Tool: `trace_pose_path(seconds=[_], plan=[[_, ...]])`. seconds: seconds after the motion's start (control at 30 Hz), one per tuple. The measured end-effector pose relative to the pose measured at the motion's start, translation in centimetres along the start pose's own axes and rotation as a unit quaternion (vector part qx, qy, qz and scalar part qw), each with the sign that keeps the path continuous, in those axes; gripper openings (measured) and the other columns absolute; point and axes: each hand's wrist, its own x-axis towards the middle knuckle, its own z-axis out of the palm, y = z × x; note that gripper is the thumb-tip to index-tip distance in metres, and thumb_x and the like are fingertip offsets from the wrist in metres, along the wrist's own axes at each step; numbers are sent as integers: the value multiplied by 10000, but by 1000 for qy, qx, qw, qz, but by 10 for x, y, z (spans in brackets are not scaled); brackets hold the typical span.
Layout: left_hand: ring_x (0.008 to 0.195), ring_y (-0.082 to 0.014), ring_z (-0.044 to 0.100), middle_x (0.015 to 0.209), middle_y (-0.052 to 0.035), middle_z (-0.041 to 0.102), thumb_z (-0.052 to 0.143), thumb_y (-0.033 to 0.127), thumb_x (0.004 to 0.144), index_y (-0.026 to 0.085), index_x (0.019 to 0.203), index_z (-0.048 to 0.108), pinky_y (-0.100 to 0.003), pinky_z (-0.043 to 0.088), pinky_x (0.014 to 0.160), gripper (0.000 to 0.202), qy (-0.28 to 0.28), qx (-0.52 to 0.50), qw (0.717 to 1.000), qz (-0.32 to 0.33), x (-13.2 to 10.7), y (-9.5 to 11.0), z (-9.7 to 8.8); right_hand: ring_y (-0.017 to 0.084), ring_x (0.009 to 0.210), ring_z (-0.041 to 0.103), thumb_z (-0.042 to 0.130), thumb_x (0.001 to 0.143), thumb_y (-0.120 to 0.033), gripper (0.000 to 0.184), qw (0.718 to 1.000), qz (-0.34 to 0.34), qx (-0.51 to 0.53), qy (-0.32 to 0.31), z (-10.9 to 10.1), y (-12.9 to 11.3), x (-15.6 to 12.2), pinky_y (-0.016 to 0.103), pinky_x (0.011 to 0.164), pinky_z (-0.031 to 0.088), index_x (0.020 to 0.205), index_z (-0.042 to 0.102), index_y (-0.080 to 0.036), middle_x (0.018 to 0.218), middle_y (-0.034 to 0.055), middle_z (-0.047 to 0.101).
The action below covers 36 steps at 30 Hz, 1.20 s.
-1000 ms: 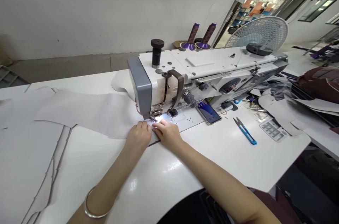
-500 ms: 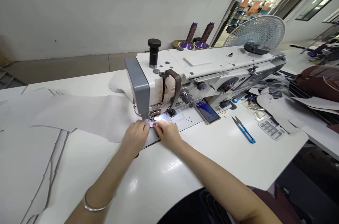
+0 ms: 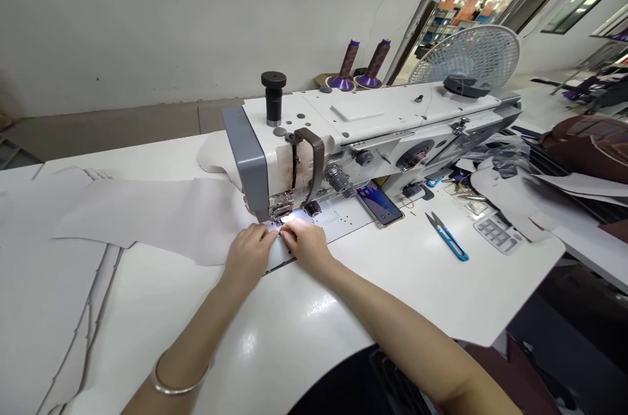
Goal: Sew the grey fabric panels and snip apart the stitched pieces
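**Hands meet at the foot of the sewing machine (image 3: pixel 373 117)**

Tabletop (image 3: pixel 402 284), white and glossy, carries everything. The sewing machine stands across its middle, nearer the far edge, with its grey-capped head end towards the left. A large pale grey sheet (image 3: pixel 161 215) lies flat from under the machine's head out towards the left edge, over other pale pieces there. A white fan (image 3: pixel 466 55) stands behind the machine near the far right corner, and dark brown material (image 3: pixel 589 146) is heaped past the right edge.

The left hand (image 3: pixel 248 254) rests on the near right corner of the grey sheet, just in front of the presser foot (image 3: pixel 280 211). Its fingers are curled close together with the tips down on the sheet's edge. The right hand (image 3: pixel 305 246) sits just beside it, almost touching. Its fingers are drawn together at the lit spot below the foot. Whether either hand pinches the sheet or only presses on it cannot be told.

Right of the hands, a phone (image 3: pixel 380 203) leans screen-up against the machine's base. Two purple-based thread cones (image 3: pixel 346 65) stand at the far edge. Blue snips (image 3: pixel 446 236) lie towards the right edge, near a grey keypad (image 3: pixel 498 233). A silver bracelet (image 3: pixel 176 379) circles the left wrist.
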Motion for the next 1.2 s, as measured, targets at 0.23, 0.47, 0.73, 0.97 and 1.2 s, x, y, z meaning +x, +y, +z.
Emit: trace_pose_path(seconds=[0.23,0.47,0.73,0.97,1.2], plan=[[810,-214,524,836,-64,599,472,136,866,204,981,651,-314,435,681,223,-5,2,1000,-2,0,-1,3,128,678,493,435,923,-199,167,990,-50,-133,17,1,-4,-14,268,538,220,869,593,-200,793,6,575],[834,-212,540,862,-65,620,477,121,857,185,954,646,-318,453,713,204,4,0,1000,-3,-1,-3,5,147,677,452,452,901,-141,141,973,-127,-192,24,8,0,-20,291,526,186,946,580,-181,768,29,546],[830,-222,546,870,-66,628,483,113,847,176,991,633,-330,458,708,218,-4,2,1000,-15,0,-4,6,163,672,446,429,910,-147,192,968,-148,-202,32,8,1,-21,293,531,208,1045,566,-157,746,41,538],[842,-216,536,885,-63,622,462,141,868,201,1022,628,-325,451,719,234,-19,-6,999,-26,-1,-4,5,161,698,460,425,916,-164,191,975,-119,-189,2,7,-3,-18,293,518,184,1057,554,-167,810,51,550],[926,-227,538,1052,-75,621,469,160,869,232,1036,644,-337,454,749,252,-12,-8,1000,-22,-1,-6,8,156,702,489,405,926,-184,217,979,-96,-181,-25,4,-4,-16,298,502,184,1080,557,-179,820,46,563]])
